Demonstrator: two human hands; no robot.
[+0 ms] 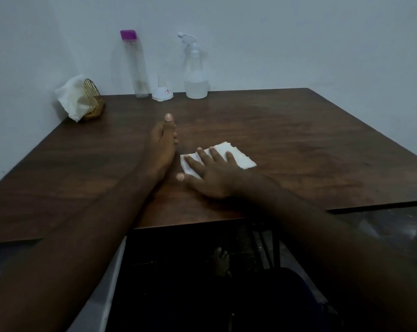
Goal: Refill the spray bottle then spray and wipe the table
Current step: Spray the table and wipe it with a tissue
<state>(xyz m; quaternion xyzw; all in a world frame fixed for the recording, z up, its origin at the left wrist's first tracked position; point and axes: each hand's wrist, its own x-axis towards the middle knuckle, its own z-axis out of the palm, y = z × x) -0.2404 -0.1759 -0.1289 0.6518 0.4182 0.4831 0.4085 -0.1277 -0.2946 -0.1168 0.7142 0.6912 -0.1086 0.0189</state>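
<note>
Pressing the tissue [238, 155] mid-frame with your right hand [212, 174], fingers spread flat, left hand [163, 140] loosely empty, you are risking tearing it.

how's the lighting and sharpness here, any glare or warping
Head view: dim, flat light, foreground nearly black; faint sheen on the table beyond the tissue; wide-angle warp makes the purple-capped bottle lean left; the spray bottle looks slightly soft.

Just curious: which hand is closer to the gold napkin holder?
Left. The left hand rests on the table, to the right of the napkin holder and closer to the person. The right hand lies farther right, flat on a white paper towel.
</note>
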